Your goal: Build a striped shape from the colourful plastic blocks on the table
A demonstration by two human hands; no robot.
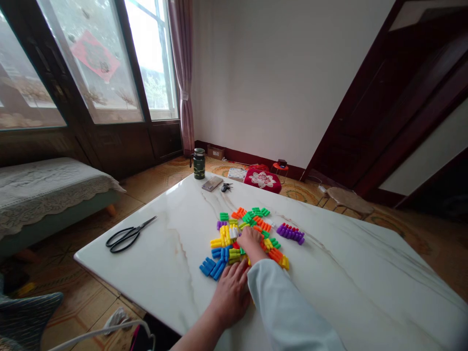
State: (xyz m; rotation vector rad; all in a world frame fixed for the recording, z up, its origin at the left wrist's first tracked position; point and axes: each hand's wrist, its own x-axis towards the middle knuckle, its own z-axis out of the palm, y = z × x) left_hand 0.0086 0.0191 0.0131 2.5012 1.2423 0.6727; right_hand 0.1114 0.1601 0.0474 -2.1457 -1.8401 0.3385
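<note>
A colourful pile of small plastic building blocks (224, 236) lies in the middle of the table, in yellow, blue, green, orange and white. My right hand (252, 241), in a pale blue sleeve, reaches into the pile with its fingers curled down; what they hold, if anything, is hidden. Nearer to me, my left hand (233, 291) lies palm down with fingers stretched out against the front edge of the pile. Blue blocks (214, 263) sit just left of its fingertips. A joined row of purple blocks with red ends (290, 233) lies apart, to the right.
Black-handled scissors (127, 235) lie on the left of the white marble table (161, 278). Toward the far corner are a camouflage-patterned bottle (199, 164), a phone (212, 183) and keys (226, 187). A lace-covered bench (54, 187) stands beyond the left edge, a stool (349, 201) beyond the right.
</note>
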